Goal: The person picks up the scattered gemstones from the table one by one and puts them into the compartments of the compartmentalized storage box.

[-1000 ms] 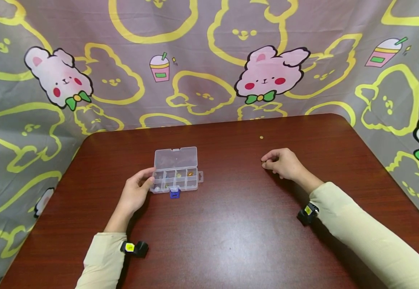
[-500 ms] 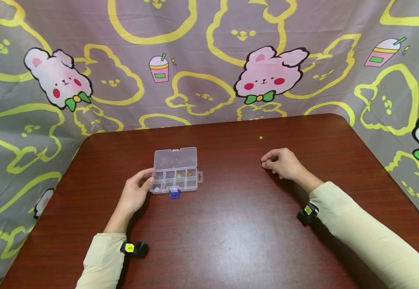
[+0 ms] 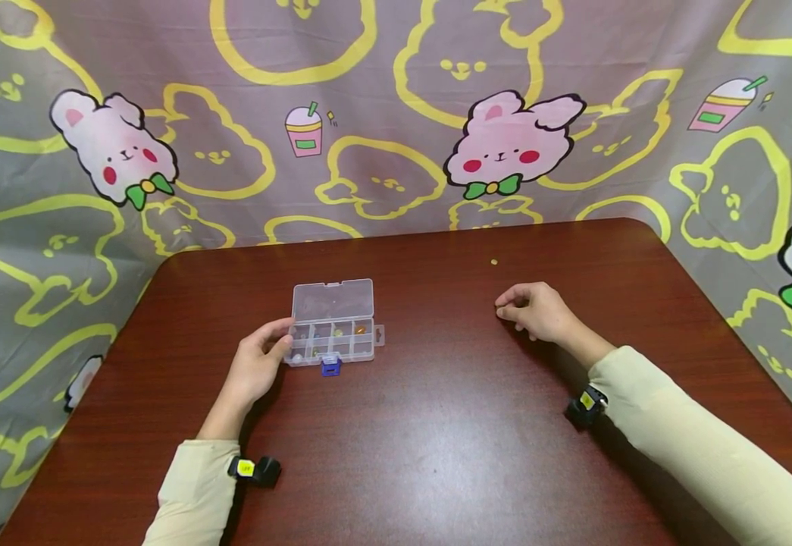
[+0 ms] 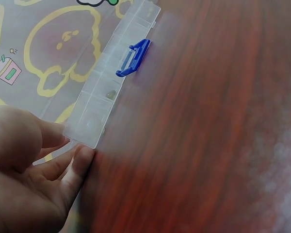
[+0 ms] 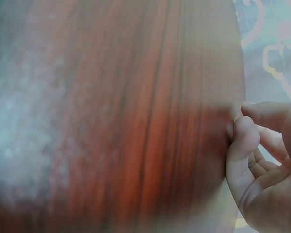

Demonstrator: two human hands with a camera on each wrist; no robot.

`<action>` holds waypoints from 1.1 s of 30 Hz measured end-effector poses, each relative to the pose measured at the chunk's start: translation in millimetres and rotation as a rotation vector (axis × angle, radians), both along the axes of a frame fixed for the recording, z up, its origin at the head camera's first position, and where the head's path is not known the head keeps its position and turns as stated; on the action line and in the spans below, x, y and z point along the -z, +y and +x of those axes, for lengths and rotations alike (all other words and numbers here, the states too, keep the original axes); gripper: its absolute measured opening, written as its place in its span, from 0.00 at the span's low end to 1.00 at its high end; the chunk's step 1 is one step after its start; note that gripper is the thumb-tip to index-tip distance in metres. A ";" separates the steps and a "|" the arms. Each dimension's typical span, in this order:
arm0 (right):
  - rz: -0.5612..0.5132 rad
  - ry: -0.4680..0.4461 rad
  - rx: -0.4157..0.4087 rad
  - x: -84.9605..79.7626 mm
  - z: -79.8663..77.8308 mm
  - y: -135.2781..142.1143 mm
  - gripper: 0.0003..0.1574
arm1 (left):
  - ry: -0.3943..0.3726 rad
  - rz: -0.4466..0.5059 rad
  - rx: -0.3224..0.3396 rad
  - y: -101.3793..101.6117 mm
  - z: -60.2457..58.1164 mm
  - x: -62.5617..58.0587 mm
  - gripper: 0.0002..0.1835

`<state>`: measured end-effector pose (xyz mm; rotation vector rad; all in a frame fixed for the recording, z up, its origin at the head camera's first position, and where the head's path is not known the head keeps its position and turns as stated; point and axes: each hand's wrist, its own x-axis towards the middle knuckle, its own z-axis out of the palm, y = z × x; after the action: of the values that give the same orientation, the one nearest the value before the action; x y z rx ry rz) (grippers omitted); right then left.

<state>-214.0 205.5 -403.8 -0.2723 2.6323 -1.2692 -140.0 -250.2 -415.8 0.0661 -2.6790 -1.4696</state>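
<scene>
A clear plastic compartment box [image 3: 331, 350] lies on the table with its lid [image 3: 333, 301] raised and its blue latch [image 3: 330, 367] toward me. Several compartments hold small beads, among them an orange one [image 3: 360, 330]. My left hand [image 3: 257, 364] grips the box's left end between thumb and fingers, as the left wrist view also shows. Well to the right of the box, my right hand [image 3: 539, 311] is down at the tabletop, thumb and forefinger pinching a tiny bead-like thing [image 5: 231, 128], mostly hidden by the fingertips. A small yellow bead [image 3: 494, 262] lies beyond that hand.
The brown wooden table [image 3: 430, 425] stretches between and around both hands. A patterned curtain [image 3: 382, 114] hangs behind it and along the sides. Each wrist wears a black camera, one at the left cuff [image 3: 255, 470], the other at the right [image 3: 585, 408].
</scene>
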 end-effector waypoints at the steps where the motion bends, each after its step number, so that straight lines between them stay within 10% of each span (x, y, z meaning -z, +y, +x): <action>1: 0.000 0.005 0.001 -0.5 0.5 0.1 0.09 | 0.001 -0.002 0.001 -0.2 0.1 0.2 0.18; 33: -0.020 0.043 0.000 -4.1 8.7 -1.0 0.09 | 0.001 0.019 0.009 -0.5 0.5 -0.2 0.18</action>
<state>-205.3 204.5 -399.7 -0.3061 2.6568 -1.3044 -139.6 -250.7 -415.6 0.0553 -2.6682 -1.4977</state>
